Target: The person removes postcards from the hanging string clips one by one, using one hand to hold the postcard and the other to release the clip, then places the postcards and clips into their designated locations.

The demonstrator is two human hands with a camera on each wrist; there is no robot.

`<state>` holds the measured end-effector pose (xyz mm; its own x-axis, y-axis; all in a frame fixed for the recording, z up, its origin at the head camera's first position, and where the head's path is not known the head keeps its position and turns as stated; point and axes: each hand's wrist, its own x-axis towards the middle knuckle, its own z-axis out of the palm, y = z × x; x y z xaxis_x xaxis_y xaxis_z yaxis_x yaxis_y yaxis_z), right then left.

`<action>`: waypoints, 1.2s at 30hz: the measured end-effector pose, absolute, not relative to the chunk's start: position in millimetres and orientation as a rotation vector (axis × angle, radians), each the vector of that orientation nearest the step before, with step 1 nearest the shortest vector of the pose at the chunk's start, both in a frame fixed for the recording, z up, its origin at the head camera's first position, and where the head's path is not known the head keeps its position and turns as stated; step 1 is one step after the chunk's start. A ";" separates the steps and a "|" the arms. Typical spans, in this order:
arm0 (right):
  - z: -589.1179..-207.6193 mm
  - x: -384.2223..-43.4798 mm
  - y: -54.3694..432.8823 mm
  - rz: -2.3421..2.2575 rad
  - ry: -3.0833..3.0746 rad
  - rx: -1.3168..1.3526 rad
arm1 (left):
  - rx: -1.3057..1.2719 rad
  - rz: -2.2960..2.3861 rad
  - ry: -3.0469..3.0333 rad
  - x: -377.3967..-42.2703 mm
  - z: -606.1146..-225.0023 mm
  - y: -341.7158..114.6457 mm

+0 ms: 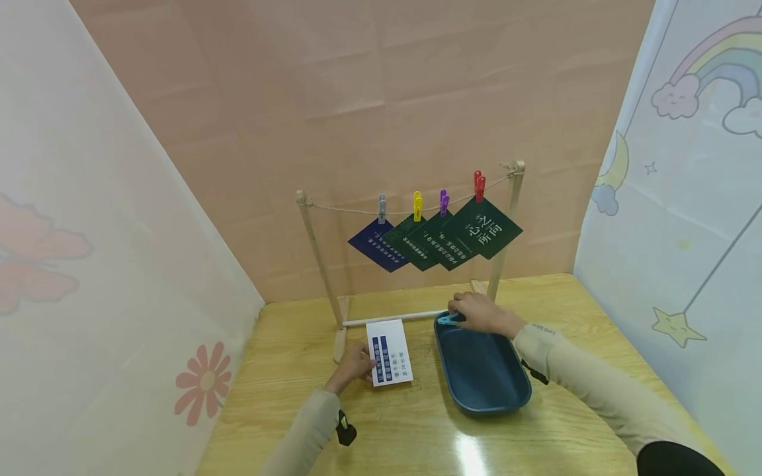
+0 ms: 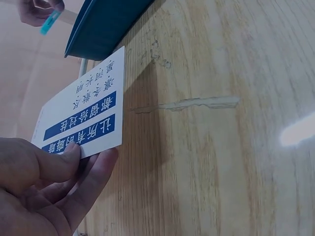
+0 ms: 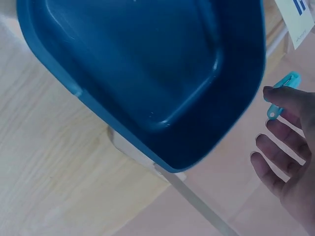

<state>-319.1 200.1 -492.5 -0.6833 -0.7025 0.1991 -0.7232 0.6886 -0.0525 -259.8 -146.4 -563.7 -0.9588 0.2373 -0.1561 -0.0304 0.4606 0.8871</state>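
L hand (image 1: 355, 363) has white printed card (image 1: 394, 347) pinched btwn thumb & fingers, tilted over worktop (image 1: 393, 430), just L of dk-blue tray (image 1: 485, 377). R hand (image 1: 481, 313), fingers pinching lt-blue clothespin (image 3: 284, 93), is at tray's far end. Behind: 4 dk cards (image 1: 483, 230) overlap on string (image 1: 345, 210), pegs (image 1: 418, 207) gray/yellow/purple/red L to R.
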 end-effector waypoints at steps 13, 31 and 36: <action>-513.9 -318.7 202.4 0.165 -2.811 1.123 | 0.199 1.396 2.472 -253.7 -572.1 -148.6; -545.3 -321.2 209.9 0.073 -2.853 1.049 | 0.166 1.393 2.440 -244.8 -584.2 -146.5; -549.7 -320.6 209.8 0.011 -2.926 0.992 | 0.165 1.452 2.360 -241.9 -581.8 -148.9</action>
